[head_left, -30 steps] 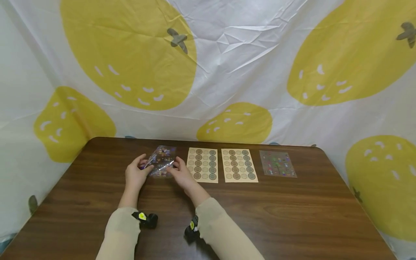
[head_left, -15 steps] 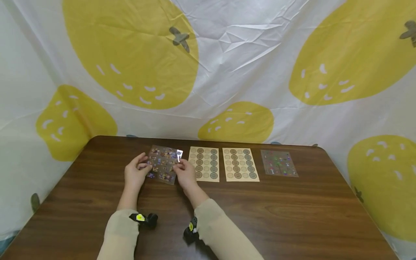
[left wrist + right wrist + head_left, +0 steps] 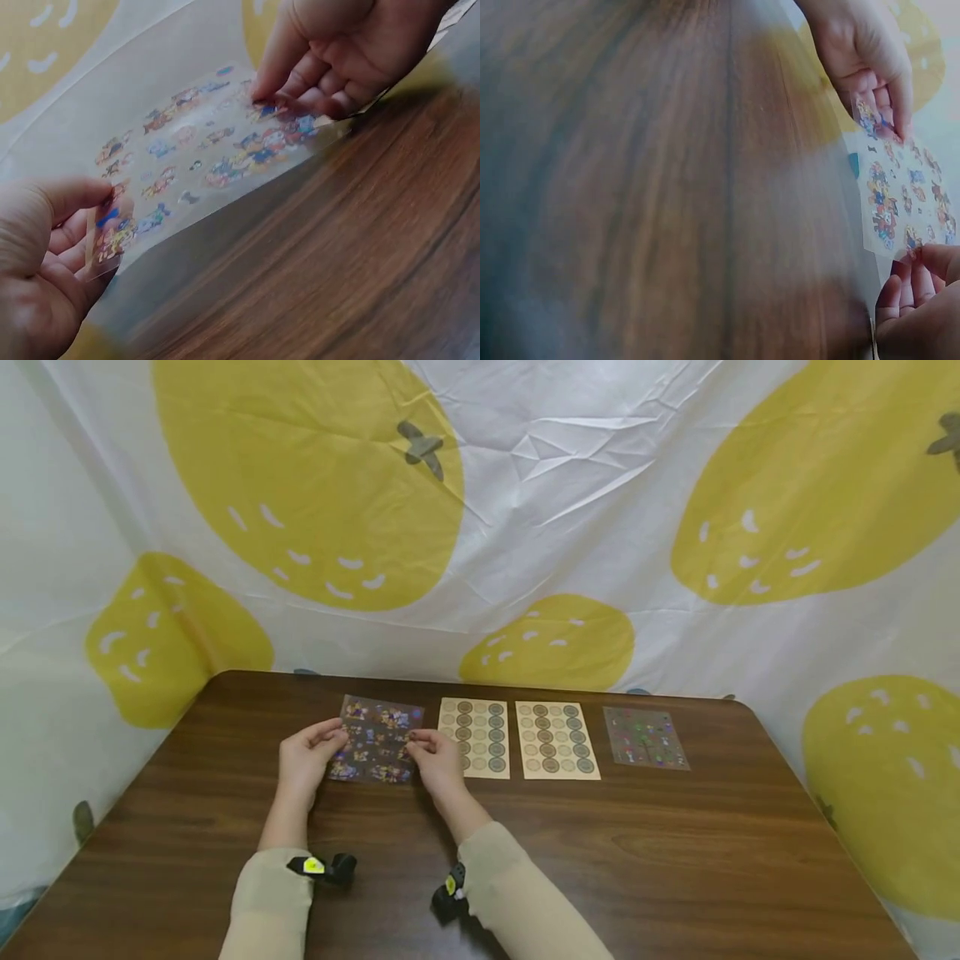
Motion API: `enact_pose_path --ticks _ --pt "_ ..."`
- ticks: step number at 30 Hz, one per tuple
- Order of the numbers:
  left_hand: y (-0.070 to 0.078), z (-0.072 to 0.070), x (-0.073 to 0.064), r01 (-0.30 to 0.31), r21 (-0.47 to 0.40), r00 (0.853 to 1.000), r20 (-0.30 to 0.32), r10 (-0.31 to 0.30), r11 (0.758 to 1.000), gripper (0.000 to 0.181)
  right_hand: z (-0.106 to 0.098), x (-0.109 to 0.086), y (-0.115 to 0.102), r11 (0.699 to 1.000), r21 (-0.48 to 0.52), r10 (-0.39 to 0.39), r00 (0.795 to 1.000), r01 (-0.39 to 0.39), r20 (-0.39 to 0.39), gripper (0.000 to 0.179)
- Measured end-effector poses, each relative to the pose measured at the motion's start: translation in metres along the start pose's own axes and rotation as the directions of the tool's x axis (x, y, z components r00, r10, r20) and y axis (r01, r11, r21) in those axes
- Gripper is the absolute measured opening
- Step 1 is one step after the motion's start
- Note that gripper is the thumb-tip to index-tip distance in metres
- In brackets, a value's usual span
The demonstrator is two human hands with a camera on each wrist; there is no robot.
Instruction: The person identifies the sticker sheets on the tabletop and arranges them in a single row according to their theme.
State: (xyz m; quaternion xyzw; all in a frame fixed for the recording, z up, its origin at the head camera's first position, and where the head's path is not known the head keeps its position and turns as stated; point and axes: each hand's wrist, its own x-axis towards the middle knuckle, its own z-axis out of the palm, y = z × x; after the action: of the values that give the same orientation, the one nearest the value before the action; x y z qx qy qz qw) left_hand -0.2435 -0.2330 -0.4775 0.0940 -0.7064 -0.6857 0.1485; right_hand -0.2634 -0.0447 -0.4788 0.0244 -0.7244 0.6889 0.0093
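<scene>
A clear sticker sheet (image 3: 375,739) printed with small colourful cartoon figures is held at its two side edges, near the left end of the row on the table. My left hand (image 3: 306,762) pinches its left edge between thumb and fingers. On the opposite edge, my right hand (image 3: 438,764) pinches with thumb and fingertips. In the left wrist view the sticker sheet (image 3: 187,150) looks slightly bowed and stands off the wood, with the thumbs on its upper face. The right wrist view also shows both hands on the sheet (image 3: 904,195).
Right of the held sheet lie two cream sheets of round stickers, the nearer one (image 3: 487,739) partly behind my right hand and the other (image 3: 557,741) beside it. Farther right lies another clear sticker sheet (image 3: 647,739). A lemon-print cloth (image 3: 555,527) hangs behind the brown table (image 3: 637,860).
The sticker sheet has gone from folded and tilted to spread out flatter and squarer between my hands. My hands have moved slightly apart, the left one leftward and the right one rightward.
</scene>
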Motion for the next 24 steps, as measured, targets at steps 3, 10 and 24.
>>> enact_pose_path --ticks 3,10,24 --pt "0.001 -0.002 0.000 -0.006 -0.009 1.000 0.020 0.006 1.000 0.031 -0.002 -0.001 -0.002 1.000 0.006 0.002 1.000 -0.003 0.006 0.016" --pt "0.008 -0.007 -0.002 -0.021 -0.034 0.999 0.044 0.023 0.999 0.032 -0.007 -0.004 -0.009 1.000 0.023 0.019 0.999 -0.020 0.036 0.015" --pt "0.020 -0.017 -0.010 -0.040 0.009 0.994 0.099 0.039 0.999 0.029 -0.016 -0.011 -0.016 0.997 0.070 0.012 0.997 -0.018 0.082 0.015"
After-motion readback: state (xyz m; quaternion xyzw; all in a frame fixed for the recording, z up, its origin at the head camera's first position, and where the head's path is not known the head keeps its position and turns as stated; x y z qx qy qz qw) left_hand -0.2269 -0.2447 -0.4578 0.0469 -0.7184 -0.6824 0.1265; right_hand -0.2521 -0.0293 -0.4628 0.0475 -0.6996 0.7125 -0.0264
